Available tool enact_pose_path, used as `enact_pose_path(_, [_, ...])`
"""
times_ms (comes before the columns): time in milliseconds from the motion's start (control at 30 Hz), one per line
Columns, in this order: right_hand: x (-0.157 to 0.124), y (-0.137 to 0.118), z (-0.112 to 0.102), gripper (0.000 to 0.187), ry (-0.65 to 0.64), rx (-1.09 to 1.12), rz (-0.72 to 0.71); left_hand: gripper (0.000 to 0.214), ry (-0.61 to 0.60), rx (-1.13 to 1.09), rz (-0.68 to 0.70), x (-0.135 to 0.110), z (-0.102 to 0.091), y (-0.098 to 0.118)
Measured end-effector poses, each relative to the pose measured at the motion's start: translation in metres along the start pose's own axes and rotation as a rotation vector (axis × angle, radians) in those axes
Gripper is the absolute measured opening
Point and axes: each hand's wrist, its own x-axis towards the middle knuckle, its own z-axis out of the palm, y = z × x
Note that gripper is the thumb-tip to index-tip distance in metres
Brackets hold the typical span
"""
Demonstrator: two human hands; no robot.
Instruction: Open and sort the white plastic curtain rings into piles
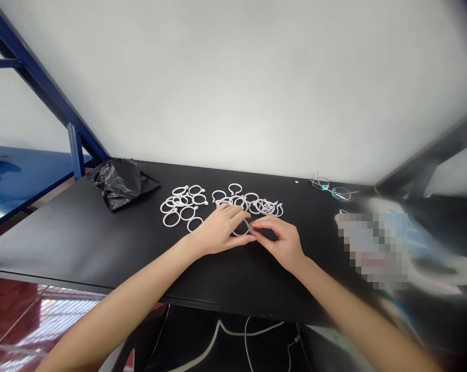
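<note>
Between my two hands is a white plastic curtain ring [241,235], held just above the black table. My left hand [220,227] grips the ring's left side, thumb below and fingers above. At the ring's right side, my right hand [282,240] pinches the small end piece with thumb and fingertips. The fingers partly cover the ring, so whether its end is joined cannot be seen. Beyond my left hand lies a loose group of similar white rings [183,200]. Another cluster of rings [265,206] lies just past my fingers, partly hidden by them.
A crumpled black plastic bag [121,183] lies at the table's back left. Eyeglasses [330,190] rest near the wall [233,93] at right, beyond a blurred plastic package [431,258]. White cables [214,338] hang below the front edge of the black table [148,243].
</note>
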Motion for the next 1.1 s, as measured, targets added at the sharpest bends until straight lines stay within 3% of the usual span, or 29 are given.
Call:
enact_pose_path(133, [-0.0010, 0.0006, 0.0026, 0.015, -0.015, 0.027, 0.044, 0.045, -0.013, -0.031, -0.055, 0.0002, 0.0094, 0.0018])
enact_pose_path(367, [-0.0017, -0.0024, 0.0032, 0.009, -0.059, 0.236, 0.211, 0.042, -0.090, -0.060, -0.094, -0.0003, 0.0078, 0.0034])
enact_pose_path(667, [-0.0027, -0.0019, 0.0027, 0.010, -0.113, 0.376, 0.452, 0.037, -0.064, -0.122, 0.004, -0.0006, 0.0075, 0.0040])
enact_pose_path(967, [-0.0024, -0.0060, 0.0046, 0.014, -0.122, 0.382, 0.457, 0.040, -0.084, -0.075, -0.001, -0.0001, 0.0093, 0.0047])
enact_pose_path(1100, [-0.0031, -0.0029, 0.0046, 0.017, -0.110, 0.394, 0.459, 0.043, -0.083, -0.051, -0.003, 0.0010, 0.0002, 0.0014])
